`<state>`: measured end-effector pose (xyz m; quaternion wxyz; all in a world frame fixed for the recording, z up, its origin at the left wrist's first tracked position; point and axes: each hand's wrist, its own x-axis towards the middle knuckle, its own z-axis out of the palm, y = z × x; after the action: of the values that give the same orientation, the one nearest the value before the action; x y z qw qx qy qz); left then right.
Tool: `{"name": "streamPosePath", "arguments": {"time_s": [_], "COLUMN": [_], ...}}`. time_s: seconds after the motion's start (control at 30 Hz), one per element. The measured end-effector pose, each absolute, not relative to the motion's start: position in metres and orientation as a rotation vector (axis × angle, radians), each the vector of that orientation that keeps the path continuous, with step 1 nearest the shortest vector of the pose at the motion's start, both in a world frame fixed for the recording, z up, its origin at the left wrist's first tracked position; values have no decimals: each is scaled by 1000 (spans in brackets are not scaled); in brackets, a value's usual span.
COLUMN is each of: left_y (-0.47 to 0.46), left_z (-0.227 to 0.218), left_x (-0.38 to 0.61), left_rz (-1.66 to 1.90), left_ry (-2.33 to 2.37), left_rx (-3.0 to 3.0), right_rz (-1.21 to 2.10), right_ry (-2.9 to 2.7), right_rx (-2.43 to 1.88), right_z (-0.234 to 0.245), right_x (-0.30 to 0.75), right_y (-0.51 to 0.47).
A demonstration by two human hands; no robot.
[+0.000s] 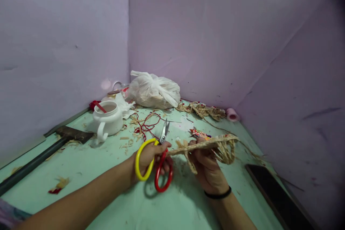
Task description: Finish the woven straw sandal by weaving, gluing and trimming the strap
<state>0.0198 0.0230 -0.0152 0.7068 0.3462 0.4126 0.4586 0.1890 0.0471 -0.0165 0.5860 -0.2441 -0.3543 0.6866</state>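
My left hand [148,155] is closed on scissors [164,133] with one yellow and one red handle loop. Their blades point away from me and look nearly closed. The fingertips of that hand also meet the left end of a braided straw cord [178,150]. My right hand [206,167], with a black band at the wrist, grips the middle of the same straw piece from below. Short loose straw ends hang near its fingers, and a looped bundle of braid sticks out to the right. Behind it lies a small colourful wrapper [199,134].
A hammer-like tool [72,134] lies left, beside a white cup [109,120]. Tangled red thread [147,126] and straw scraps litter the green table. Along the back are a tied plastic bag [155,91], straw braids [201,109] and a pink roll [232,115]. A phone [275,190] lies right.
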Motion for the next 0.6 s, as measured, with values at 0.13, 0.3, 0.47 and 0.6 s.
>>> {"name": "streamPosePath", "arguments": {"time_s": [0.13,0.3,0.47,0.6], "left_y": [11,-6,-15,-18], "left_z": [1,15,22,22], "left_x": [4,-13,-7,-1], "left_rz": [1003,832,748,756], "left_ry": [1206,1128,1080,1193], "left_rx": [1365,1876,1984,1993], "right_rz": [1603,1631,1561,1555], "right_ry": [-843,-920,-913,-932], "right_rx": [-538,-407,-409,-445], "right_z": [-13,-8,0,3], "right_x": [203,214,218,217], "right_y": [57,63,61,58]}}
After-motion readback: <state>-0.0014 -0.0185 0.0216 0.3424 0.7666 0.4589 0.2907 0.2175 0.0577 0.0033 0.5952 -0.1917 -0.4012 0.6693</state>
